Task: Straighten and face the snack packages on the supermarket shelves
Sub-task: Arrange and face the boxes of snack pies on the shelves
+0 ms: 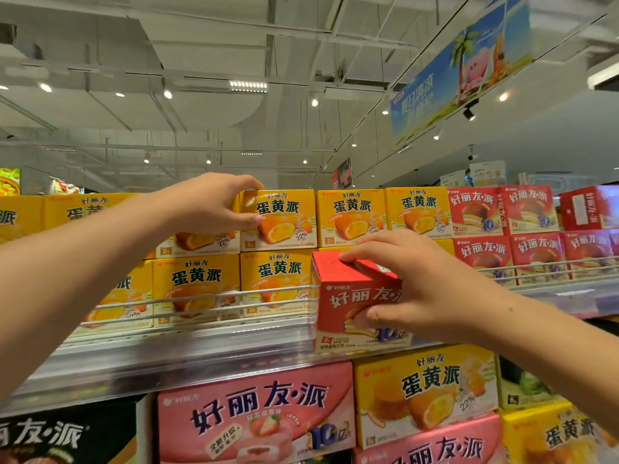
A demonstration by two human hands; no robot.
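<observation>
Supermarket shelf [187,360]: left hand [214,204] grips a yellow cardboard snack box [279,219]; right hand [418,286] grasps a tilted red cardboard snack box [348,296].

The scene is brightly and evenly lit by ceiling spotlights [314,102]. Straight lines are bowed toward the edges, and slight softness is seen throughout.

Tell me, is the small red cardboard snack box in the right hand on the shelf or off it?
Off: the right hand holds the small red cardboard snack box in front of the shelf rail.
</observation>
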